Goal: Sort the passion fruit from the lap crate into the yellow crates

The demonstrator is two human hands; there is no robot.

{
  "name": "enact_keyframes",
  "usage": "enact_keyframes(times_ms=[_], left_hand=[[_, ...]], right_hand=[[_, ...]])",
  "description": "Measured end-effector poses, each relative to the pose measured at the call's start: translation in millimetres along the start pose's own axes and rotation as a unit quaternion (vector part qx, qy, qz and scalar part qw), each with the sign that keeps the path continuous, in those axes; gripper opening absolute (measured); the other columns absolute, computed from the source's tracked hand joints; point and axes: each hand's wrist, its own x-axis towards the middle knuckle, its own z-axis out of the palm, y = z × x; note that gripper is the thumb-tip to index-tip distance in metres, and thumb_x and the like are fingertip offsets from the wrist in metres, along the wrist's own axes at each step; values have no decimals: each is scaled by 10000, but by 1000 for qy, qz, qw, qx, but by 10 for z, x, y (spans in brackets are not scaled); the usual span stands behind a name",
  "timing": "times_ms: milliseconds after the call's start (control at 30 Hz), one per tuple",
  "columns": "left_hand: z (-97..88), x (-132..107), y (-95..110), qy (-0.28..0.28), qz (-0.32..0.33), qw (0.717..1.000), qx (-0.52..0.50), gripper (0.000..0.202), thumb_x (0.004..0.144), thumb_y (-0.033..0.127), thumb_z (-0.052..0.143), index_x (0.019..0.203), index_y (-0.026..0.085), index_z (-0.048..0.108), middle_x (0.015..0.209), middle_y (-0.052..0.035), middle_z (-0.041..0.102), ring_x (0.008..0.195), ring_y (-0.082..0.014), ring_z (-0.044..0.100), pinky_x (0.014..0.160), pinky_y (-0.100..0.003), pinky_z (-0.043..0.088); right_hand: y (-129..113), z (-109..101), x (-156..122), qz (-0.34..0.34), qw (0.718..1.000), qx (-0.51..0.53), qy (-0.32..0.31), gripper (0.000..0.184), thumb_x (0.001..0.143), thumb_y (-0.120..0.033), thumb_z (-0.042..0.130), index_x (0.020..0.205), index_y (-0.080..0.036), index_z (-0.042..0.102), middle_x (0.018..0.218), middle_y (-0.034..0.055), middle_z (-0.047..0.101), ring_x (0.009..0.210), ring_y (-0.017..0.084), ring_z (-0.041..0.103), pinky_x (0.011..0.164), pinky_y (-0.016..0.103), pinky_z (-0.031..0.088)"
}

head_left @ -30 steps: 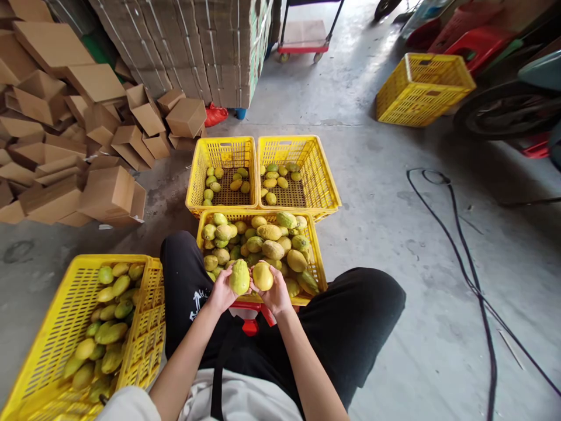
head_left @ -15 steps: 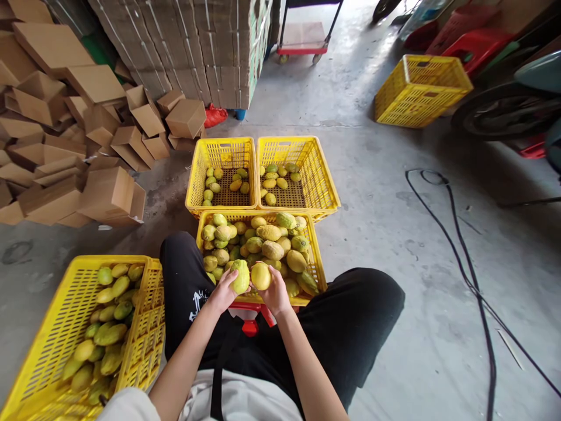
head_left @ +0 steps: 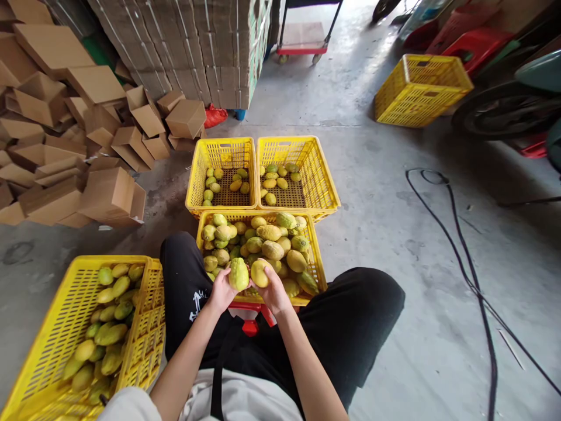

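My left hand (head_left: 220, 290) is closed round a green-yellow bumpy fruit (head_left: 239, 273). My right hand (head_left: 274, 289) grips a rounder yellow fruit (head_left: 259, 272). Both fruits are held side by side, touching, over the near edge of a full yellow crate (head_left: 317, 266) that stands between my knees. That crate is heaped with several yellow and green fruits (head_left: 272, 249). My black trouser legs (head_left: 350, 327) flank it.
Two yellow crates (head_left: 220, 153) (head_left: 318, 169) with few fruits stand beyond the full one. A fourth crate (head_left: 48, 345) of fruit lies at my left. An empty crate (head_left: 421, 88), cardboard boxes (head_left: 107, 193), a stacked pallet (head_left: 201, 47), a trolley (head_left: 304, 41) and a black cable (head_left: 464, 257) surround.
Both hands stay over the near crate with their fruits. The left fruit has been turned in the fingers, tilting and then coming upright again; the right fruit has rolled slightly towards it.
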Motion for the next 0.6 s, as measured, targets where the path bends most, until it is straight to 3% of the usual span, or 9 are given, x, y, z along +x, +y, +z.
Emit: enact_keyframes(times_ms=[167, 367, 500, 600], left_hand=[[6, -6, -23, 3, -2, 1000, 25, 241, 798, 234, 581, 1037, 208, 594, 1096, -65, 630, 1093, -223, 554, 952, -422, 431], [27, -39, -16, 1, -12, 999, 47, 333, 772, 181, 624, 1101, 227, 593, 1123, -55, 617, 1066, -206, 556, 949, -419, 425], [18, -24, -8, 14, -9, 1000, 23, 286, 801, 218, 587, 1086, 193, 606, 1053, -65, 647, 1010, -196, 583, 941, -409, 431], [16, -19, 16, 3, -10, 1000, -16, 320, 837, 318, 520, 1113, 176, 594, 1056, -88, 652, 1024, -227, 585, 932, -443, 433]], right_hand=[[2, -7, -5, -26, 999, -24, 3, 330, 707, -235, 692, 1018, -263, 587, 936, -11, 659, 820, 160, 615, 617, 251, 542], [32, 11, -3, -47, 999, -9, 2, 290, 702, -226, 690, 963, -270, 574, 888, -38, 643, 748, 123, 600, 579, 197, 512], [-2, 18, -9, -22, 999, 40, -24, 229, 777, -321, 606, 997, -279, 555, 956, -7, 671, 856, 174, 641, 642, 273, 546], [-33, 13, 6, 11, 995, 87, -48, 293, 773, -358, 572, 1028, -214, 571, 962, 63, 695, 887, 235, 657, 689, 365, 566]])
